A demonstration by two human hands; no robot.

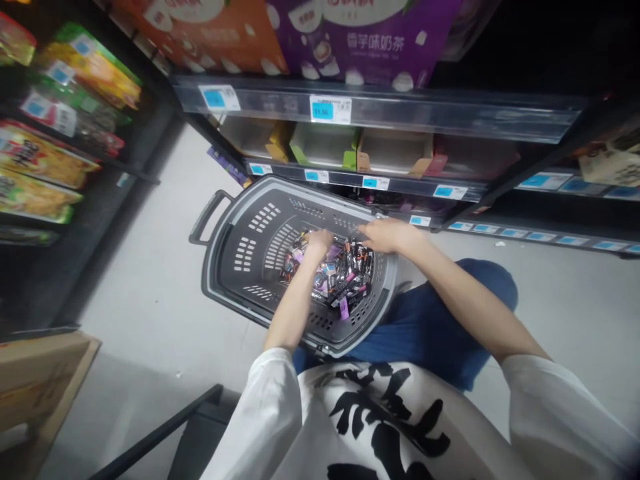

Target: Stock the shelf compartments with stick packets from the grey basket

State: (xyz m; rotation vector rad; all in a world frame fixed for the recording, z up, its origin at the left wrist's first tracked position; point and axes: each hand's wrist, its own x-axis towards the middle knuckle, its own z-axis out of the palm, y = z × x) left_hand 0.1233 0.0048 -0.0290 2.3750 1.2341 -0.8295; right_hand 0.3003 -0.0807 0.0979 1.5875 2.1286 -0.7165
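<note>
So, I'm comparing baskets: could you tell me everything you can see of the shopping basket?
The basket is dark with a grey rim, looks like plastic, and has rounded ends and rows of slots in its walls. A loop handle juts from its left end. It stands open side up before the shelves, its underside hidden. Small packets lie heaped inside, toward the right. The left hand reaches among them; the right hand is at the rim, contact unclear.
</note>
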